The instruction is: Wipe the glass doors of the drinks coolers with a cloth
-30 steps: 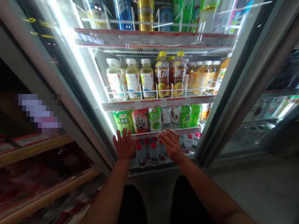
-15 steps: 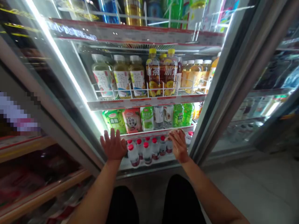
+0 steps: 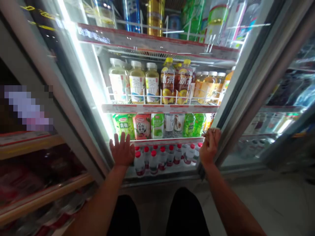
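My left hand [image 3: 122,152] is open, fingers spread and pointing up, in front of the glass at the lower left of a drinks fridge. Whether its palm presses on the glass I cannot tell. My right hand [image 3: 209,147] is closed by the metal door frame [image 3: 233,108] at the lower right. Between its fingers is a small crumpled brownish cloth [image 3: 206,135], mostly hidden. Between the hands stand small red-capped bottles [image 3: 154,162] on the bottom level. Above them are a green jug [image 3: 123,127], a red jug [image 3: 142,127] and further green bottles [image 3: 189,126].
A middle shelf holds white-capped tea bottles [image 3: 137,83] and yellow-capped tea bottles [image 3: 168,82]. Cans and large bottles [image 3: 155,16] fill the shelf above. A wooden-edged rack [image 3: 31,144] stands at the left. Another fridge section [image 3: 268,121] is at the right, above the floor [image 3: 270,203].
My right hand has moved right, from in front of the red-capped bottles to the door frame, and its fingers have curled in. My left hand stays spread in nearly the same place.
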{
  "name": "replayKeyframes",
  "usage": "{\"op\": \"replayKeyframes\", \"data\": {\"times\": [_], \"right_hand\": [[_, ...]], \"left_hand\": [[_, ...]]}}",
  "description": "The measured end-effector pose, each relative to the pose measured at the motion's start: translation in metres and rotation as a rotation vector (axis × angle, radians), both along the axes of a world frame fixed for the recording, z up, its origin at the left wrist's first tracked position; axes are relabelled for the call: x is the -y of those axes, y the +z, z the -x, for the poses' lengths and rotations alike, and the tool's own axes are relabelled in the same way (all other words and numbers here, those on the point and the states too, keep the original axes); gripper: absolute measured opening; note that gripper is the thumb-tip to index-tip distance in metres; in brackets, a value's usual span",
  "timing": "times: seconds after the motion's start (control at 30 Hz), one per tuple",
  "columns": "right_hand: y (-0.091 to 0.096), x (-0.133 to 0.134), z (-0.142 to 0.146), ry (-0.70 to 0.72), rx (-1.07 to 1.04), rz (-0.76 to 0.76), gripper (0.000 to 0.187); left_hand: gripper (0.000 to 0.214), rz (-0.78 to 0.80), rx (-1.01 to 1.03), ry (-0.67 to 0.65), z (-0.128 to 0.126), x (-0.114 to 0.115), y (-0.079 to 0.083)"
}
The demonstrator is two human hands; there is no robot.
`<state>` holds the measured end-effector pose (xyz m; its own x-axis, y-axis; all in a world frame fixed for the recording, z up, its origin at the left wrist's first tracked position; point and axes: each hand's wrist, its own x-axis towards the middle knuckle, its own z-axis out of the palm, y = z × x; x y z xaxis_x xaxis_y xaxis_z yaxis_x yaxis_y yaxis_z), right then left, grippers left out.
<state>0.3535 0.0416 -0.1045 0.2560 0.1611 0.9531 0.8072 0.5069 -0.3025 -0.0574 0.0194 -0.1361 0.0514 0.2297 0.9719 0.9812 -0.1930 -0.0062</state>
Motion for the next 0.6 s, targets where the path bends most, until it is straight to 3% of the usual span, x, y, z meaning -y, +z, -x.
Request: {"op": "replayKeyframes", "data": {"times": [0.13,0.2,0.37,0.43,0.53,0.6], "right_hand": [[0.051,-0.011,0.001,0.029,-0.042,-0.086,0.042],[0.052,-0.008,0.015,0.052,0.013,-0.113,0.042],[0.020,0.010,0.058,0.113,0.243,-0.067,0.045],[0.030,0.010,0.067,0.121,0.257,-0.074,0.047],[0.064,0.003,0.082,0.108,0.211,-0.111,0.052],[0.076,0.003,0.100,0.137,0.222,-0.142,0.055]], "left_hand": [[0.051,0.040,0.061,0.001,0.000,-0.002,-0.004],[0.050,0.050,0.084,-0.009,-0.001,-0.001,-0.004],[0.048,0.042,0.072,-0.053,-0.006,0.001,0.000],[0.047,0.025,0.054,-0.037,-0.007,0.003,0.001],[0.045,-0.014,0.018,-0.009,-0.010,0.005,0.003],[0.045,-0.008,0.017,-0.018,-0.011,0.006,0.005]]}}
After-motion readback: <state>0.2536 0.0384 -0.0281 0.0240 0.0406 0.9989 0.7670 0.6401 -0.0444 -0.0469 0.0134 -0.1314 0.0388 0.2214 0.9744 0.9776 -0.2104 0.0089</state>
